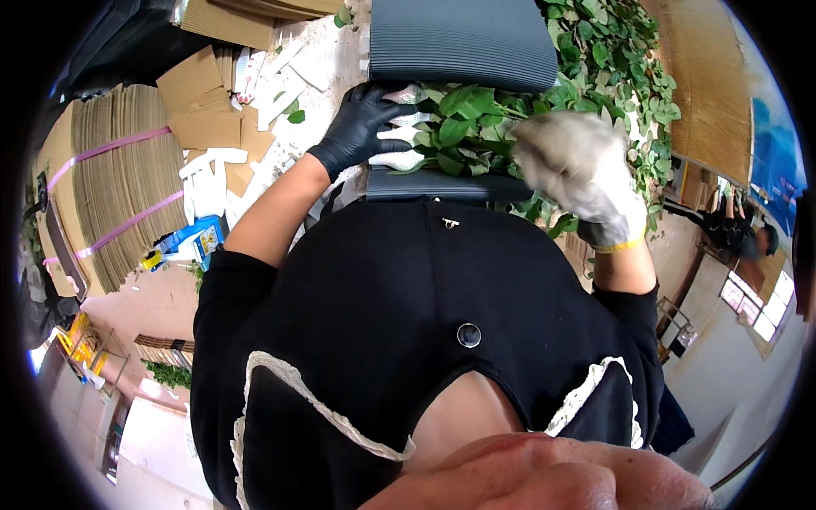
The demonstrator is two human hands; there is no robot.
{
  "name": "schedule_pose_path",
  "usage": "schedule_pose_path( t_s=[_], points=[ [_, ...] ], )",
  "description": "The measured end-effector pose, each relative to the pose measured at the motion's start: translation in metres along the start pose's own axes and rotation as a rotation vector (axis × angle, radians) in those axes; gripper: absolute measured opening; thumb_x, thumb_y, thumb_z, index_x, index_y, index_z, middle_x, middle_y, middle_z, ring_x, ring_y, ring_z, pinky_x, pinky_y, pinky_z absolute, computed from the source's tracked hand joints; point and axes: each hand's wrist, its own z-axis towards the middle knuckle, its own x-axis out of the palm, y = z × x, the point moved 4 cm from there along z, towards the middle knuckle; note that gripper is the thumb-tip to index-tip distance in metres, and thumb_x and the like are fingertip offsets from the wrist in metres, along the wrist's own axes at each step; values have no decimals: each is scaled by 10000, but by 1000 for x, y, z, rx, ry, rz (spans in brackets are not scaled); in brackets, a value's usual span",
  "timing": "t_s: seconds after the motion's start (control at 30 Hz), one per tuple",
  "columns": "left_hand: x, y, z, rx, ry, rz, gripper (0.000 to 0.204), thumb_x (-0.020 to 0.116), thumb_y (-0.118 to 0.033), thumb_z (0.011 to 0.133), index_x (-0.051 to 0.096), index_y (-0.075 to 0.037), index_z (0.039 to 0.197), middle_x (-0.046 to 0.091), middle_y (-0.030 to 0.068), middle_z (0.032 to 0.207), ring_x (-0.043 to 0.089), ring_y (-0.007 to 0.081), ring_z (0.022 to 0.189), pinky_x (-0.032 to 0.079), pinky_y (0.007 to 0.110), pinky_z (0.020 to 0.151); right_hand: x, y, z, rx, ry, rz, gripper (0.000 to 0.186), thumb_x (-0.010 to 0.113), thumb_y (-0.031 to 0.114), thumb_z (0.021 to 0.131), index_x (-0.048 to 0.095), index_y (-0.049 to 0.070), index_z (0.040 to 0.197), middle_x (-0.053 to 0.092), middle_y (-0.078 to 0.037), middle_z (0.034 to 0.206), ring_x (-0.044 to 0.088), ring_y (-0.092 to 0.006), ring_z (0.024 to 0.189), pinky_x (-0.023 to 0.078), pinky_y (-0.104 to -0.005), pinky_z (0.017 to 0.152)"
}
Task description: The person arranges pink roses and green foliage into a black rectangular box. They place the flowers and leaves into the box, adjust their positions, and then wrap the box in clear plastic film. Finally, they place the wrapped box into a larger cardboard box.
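Observation:
My left hand [361,127], in a black glove, rests against several white mesh-sleeved flower heads [396,140] at the left end of a leafy bunch. Its fingers are spread over and between the sleeves. The green-leaved stems [467,123] run to the right, lying between a large dark ribbed pad [463,42] and a narrower dark ridge [446,186] close to my body. At the right end of the bunch is my right hand [574,161], in a whitish-grey glove with a yellow cuff edge. Motion smears it, so its fingers and anything in them cannot be made out.
A thick pile of leafy cuttings [608,59] spreads along the right side. At the left, flat cardboard stacks [119,187] are tied with pink straps, near loose cardboard pieces [204,115] and white scraps. A blue-and-white package [195,242] lies below them. Another person [739,234] is far right.

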Motion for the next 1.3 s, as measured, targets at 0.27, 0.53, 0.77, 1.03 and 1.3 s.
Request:
schedule_pose_path(
  t_s=[0.27, 0.53, 0.77, 1.03, 1.3],
  points=[
    [-14, 14, -45, -682, -500, -508, 421, 686, -250, 905, 583, 0, 1228, 652, 147, 1001, 660, 282, 866, 541, 368, 763, 151, -55, 9, -21, 501, 65, 692, 624, 354, 853, 381, 144, 1465, 446, -166, 1442, 531, -344, 1201, 443, -407, 997],
    [13, -12, 5, -675, -477, -224, 321, 608, -309, 950, 628, 9, 918, 667, 226, 770, 663, 398, 737, 515, 449, 631, 130, -37, 30, 81, 558, 200, 655, 614, 358, 847, 413, 138, 1431, 401, -159, 1480, 381, -358, 1368, 314, -428, 1144],
    [-8, 28, -43, -555, -719, -87, 223, 541, -181, 980, 671, -2, 1012, 680, 230, 816, 689, 358, 750, 516, 373, 672, 133, -42, 23, -10, 494, 130, 648, 581, 372, 866, 396, 140, 1443, 447, -173, 1441, 516, -341, 1233, 453, -411, 1006],
    [-69, 11, -102, -502, -141, 123, 491, 762, -330, 805, 612, -60, 1187, 654, 154, 1006, 650, 325, 833, 521, 389, 759, 148, -49, 8, -86, 379, 23, 422, 586, 395, 874, 618, 88, 1161, 671, -147, 961, 647, -318, 925, 511, -430, 793],
    [-77, 44, -107, -577, -112, -412, 72, 646, -37, 896, 668, 3, 952, 674, 73, 813, 622, 129, 773, 514, 290, 755, 137, -42, 12, 49, 640, -7, 611, 567, 377, 888, 428, 116, 1422, 543, -180, 1329, 563, -346, 1142, 464, -425, 948]
  ],
)
